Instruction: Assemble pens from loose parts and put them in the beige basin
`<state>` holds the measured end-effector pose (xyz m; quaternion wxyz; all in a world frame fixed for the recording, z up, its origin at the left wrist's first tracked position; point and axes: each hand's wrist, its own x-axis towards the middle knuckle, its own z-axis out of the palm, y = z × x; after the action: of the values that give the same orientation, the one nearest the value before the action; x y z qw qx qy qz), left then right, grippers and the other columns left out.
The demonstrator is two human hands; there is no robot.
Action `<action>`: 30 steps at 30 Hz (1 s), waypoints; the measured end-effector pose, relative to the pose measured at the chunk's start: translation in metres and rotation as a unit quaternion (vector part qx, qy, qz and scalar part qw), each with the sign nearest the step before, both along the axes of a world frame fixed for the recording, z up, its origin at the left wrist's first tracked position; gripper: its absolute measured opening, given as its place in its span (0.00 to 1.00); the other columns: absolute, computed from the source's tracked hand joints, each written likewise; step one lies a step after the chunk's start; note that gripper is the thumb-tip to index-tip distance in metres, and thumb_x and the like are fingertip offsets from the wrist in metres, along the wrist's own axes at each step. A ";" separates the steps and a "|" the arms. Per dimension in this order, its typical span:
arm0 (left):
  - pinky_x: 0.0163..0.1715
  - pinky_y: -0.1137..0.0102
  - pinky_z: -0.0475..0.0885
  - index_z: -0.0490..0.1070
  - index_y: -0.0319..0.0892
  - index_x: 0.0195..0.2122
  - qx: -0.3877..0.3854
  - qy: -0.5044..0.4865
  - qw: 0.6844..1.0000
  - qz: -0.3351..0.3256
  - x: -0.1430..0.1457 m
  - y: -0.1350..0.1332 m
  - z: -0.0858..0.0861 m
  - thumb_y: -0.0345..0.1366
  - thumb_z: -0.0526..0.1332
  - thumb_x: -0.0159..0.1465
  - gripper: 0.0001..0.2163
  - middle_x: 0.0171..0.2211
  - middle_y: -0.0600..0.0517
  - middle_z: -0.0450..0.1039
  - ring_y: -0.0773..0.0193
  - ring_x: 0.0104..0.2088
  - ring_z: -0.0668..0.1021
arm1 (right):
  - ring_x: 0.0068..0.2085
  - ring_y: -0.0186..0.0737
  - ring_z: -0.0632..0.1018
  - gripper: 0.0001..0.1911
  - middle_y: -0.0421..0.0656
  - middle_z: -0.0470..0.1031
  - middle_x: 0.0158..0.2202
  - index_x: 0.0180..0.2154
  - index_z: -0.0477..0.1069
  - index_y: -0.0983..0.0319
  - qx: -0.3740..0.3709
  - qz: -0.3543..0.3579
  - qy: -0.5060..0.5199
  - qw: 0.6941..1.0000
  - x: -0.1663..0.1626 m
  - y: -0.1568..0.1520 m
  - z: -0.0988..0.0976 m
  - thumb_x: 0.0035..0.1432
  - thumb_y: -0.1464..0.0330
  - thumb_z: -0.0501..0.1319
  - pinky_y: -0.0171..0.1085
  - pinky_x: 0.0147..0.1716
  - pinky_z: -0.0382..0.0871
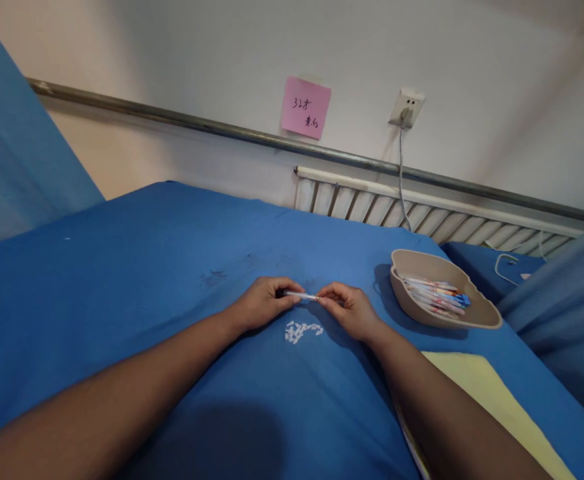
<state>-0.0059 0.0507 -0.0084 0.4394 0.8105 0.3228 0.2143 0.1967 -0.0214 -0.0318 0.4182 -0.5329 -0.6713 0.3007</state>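
Observation:
Between my two hands lies a slim white pen [301, 295], held level just above the blue cloth. My left hand [265, 303] pinches its left end, where a dark part shows near the fingers. The thumb and fingers of my right hand [349, 310] close on the right end, at the tip; whether a small piece sits there is too small to tell. Just below the hands, a small scatter of white pieces [297, 332] lies on the cloth.
To the right stands a beige basin [447, 320] with several pens [435, 297] in it. A yellow sheet [492, 393] lies by my right forearm. Behind are a radiator [362, 203], a rail [212, 125], a socket with a cord [407, 108] and a pink note [306, 108].

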 end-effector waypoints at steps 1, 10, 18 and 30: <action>0.37 0.71 0.69 0.75 0.42 0.39 0.002 0.001 1.000 0.003 0.000 0.000 0.000 0.39 0.58 0.59 0.11 0.35 0.52 0.77 0.63 0.36 0.76 | 0.33 0.36 0.76 0.08 0.41 0.76 0.32 0.35 0.72 0.60 -0.001 -0.002 0.002 1.000 0.000 0.000 0.001 0.56 0.64 0.58 0.34 0.34 0.68; 0.37 0.71 0.69 0.75 0.42 0.36 0.068 -0.029 0.997 -0.002 0.001 -0.005 0.006 0.35 0.59 0.58 0.08 0.33 0.53 0.75 0.65 0.34 0.75 | 0.26 0.32 0.71 0.09 0.38 0.71 0.25 0.33 0.71 0.61 -0.027 -0.016 0.041 0.999 -0.002 0.001 0.000 0.56 0.63 0.56 0.31 0.27 0.64; 0.23 0.73 0.67 0.71 0.38 0.39 -0.096 -0.055 0.992 0.067 0.005 -0.004 0.005 0.46 0.58 0.58 0.16 0.28 0.50 0.74 0.67 0.24 0.73 | 0.28 0.34 0.71 0.10 0.39 0.73 0.26 0.34 0.71 0.61 0.005 -0.035 0.034 0.999 -0.003 0.001 0.001 0.56 0.61 0.56 0.32 0.28 0.64; 0.26 0.70 0.67 0.71 0.37 0.35 -0.179 -0.091 0.977 0.070 0.006 -0.003 0.004 0.45 0.60 0.57 0.15 0.26 0.50 0.73 0.67 0.24 0.73 | 0.28 0.34 0.71 0.11 0.39 0.72 0.26 0.33 0.71 0.61 0.015 -0.039 0.019 0.999 -0.002 0.001 0.001 0.56 0.61 0.55 0.32 0.27 0.63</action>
<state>0.0004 0.0473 -0.0045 0.5886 0.6713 0.3705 0.2562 0.1943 -0.0204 -0.0307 0.4503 -0.5464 -0.6465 0.2840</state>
